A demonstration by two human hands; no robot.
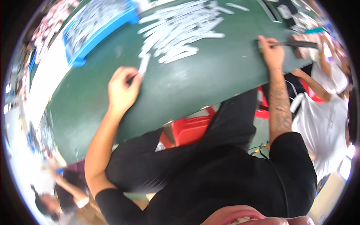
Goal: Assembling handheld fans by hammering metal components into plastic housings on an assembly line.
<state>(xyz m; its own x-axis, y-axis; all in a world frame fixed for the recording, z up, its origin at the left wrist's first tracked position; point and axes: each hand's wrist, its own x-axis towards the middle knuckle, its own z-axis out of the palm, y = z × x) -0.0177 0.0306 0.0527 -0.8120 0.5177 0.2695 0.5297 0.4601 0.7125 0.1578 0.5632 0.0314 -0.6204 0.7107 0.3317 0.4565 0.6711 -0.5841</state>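
Note:
My left hand [124,88] is over the left part of the green table, thumb and fingers pinched together. Between their tips is the near end of a narrow white strip [144,63], which points away toward a loose pile of similar white strips [180,30]. Farther right, my right hand [273,54] is closed at the table's right part. A slim dark tool [298,44] sticks out rightward from its fingers. A small pale bit shows at the fingertips, but blur hides what kind of tool it is.
A blue bin [103,34] full of small greyish pieces stands at the far left. Black strips [270,10] lie at the far right. Below the table's near edge is a red stool [193,129]. Co-workers sit at the right and the lower left.

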